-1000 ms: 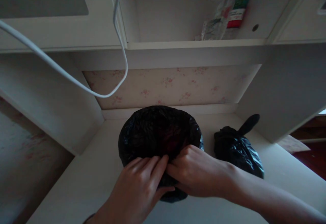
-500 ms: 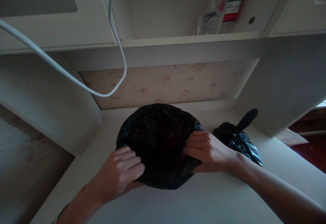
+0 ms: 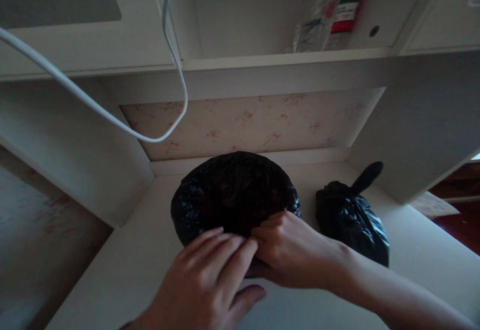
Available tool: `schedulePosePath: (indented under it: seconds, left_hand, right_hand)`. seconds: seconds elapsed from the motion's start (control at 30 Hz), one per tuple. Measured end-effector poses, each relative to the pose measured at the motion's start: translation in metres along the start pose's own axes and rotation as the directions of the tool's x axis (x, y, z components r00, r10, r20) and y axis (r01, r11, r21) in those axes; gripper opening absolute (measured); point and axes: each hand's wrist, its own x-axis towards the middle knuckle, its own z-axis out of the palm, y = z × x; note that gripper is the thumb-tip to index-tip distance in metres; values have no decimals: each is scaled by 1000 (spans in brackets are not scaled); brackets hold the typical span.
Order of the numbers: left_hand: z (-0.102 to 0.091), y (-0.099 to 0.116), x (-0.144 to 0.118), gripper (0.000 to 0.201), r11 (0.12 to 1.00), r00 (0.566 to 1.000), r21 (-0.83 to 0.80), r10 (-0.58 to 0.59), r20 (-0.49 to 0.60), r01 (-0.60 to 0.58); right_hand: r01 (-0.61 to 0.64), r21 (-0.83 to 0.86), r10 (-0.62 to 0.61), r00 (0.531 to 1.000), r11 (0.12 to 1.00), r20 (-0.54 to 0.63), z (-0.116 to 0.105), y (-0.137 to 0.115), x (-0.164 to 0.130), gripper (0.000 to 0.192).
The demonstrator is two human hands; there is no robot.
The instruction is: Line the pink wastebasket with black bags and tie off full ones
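"Right hand [image 3: 279, 242] first: what have you got in it?"

"The near edge of the black plastic bag [image 3: 240, 190]. My fingers are curled down tight on the rim."

"And your left hand [image 3: 208, 272]?"

"Fairly wide. I've got the fingers stretched over that same edge, their tips against my right hand, and the thumb spread away from them."

"Where's the bag sitting?"

"On the white surface [image 3: 307, 310], straight ahead of me, close to the back. Its round mouth is open towards me; inside it's too dark to make anything out."

"What's that on the right?"

"Another black bundle [image 3: 354, 230], just beside it, with a tail of plastic sticking up."

"Anything higher?"

"Flowered wallpaper [image 3: 245, 125] behind, then a shelf [image 3: 277, 61] with a clear plastic container [image 3: 315, 27] near its right end. A white cable [image 3: 150, 139] loops down on my left."
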Motion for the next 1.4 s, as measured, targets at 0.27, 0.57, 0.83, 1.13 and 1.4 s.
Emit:
schedulePosePath:
  seconds: [0.27, 0.57, 0.83, 1.13, 1.4]
  left_hand:
    - [38, 13, -9, 59, 991, 995, 113, -62, -81, 71]
    - [26, -47, -28, 46, 988, 989, -43, 148, -27, -149]
    - [15, -81, -35, 52, 972, 972, -96, 222, 72, -215]
    - [-6, -60, -20, 61, 993, 988, -83, 93, 127, -83]
    - [19, -9, -15, 11, 993, 950, -115, 16, 313, 21]
  right_hand:
    - [-1, 0, 1, 999, 1000, 46, -2, -16, -1, 17]
    - [92, 11, -89, 987, 996, -137, 4, 8, -18, 38]
    - [90, 36, -84, 987, 995, -135, 5, 30, -32, 39]
    - [51, 139, -44, 998, 989, -53, -16, 19, -22, 52]
    - [-7, 121, -22, 971, 993, 237, -15, 7, -7, 15]
